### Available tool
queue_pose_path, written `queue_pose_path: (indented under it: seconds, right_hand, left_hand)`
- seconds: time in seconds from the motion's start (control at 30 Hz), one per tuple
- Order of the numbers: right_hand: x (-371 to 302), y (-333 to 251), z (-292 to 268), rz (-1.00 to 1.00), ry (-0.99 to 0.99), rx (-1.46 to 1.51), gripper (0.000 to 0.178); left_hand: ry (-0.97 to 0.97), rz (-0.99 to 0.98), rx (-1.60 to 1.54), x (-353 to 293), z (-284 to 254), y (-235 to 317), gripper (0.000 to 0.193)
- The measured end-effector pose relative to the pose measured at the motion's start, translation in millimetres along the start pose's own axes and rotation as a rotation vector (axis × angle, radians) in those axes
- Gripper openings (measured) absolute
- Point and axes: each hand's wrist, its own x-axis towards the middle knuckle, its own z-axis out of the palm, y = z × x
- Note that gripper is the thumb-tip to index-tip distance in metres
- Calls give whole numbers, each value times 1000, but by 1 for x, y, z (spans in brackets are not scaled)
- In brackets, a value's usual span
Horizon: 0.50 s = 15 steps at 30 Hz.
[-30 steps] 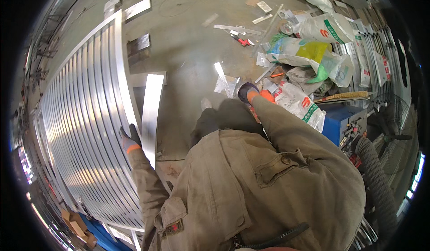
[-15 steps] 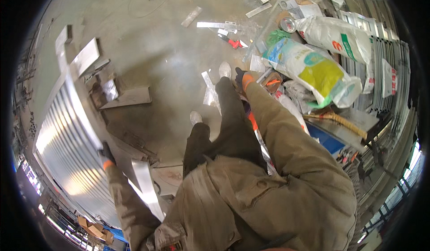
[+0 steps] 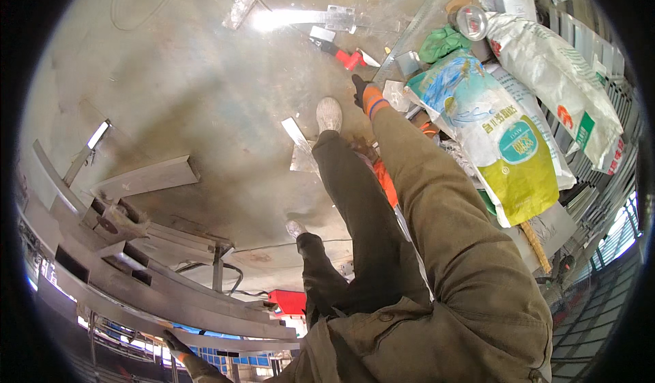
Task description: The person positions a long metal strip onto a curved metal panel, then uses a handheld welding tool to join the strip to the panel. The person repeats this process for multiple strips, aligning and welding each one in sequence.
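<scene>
My right hand (image 3: 360, 92), in a dark glove with an orange cuff, reaches forward over the floor beside the bags. Its fingers look stretched out, with nothing visible in them. Just ahead of it lies a red-and-black hand tool (image 3: 346, 57). My left hand (image 3: 177, 345), also dark-gloved, is low at the left, at the edge of a long metal profile (image 3: 232, 344). Its fingers are too small and dark to show whether they grip that edge. Long metal frame pieces (image 3: 184, 289) lie beyond it.
A plastic sack in blue, white and yellow-green (image 3: 498, 134) lies at the right, next to a white sack (image 3: 556, 82). Flat metal strips (image 3: 300, 18) and a grey metal piece (image 3: 153, 178) lie on the floor. A red object (image 3: 288, 302) sits near my left leg.
The view has turned and shifted. The ribbed shiny metal at the left now shows as long frame pieces, and my left hand appears lower. My right arm still reaches forward, closer to the red-and-black tool.
</scene>
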Motion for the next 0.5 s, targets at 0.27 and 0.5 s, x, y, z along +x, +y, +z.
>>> queue_pose_path:
  seconds: [0.27,0.5]
  right_hand:
    - [148,-1,38,45,217,150,80]
    - [173,-27,29,33,120,374,57]
  left_hand:
    - [46,-81,98,-20,6,40,78]
    - [52,-82,100,-20,14,51,77]
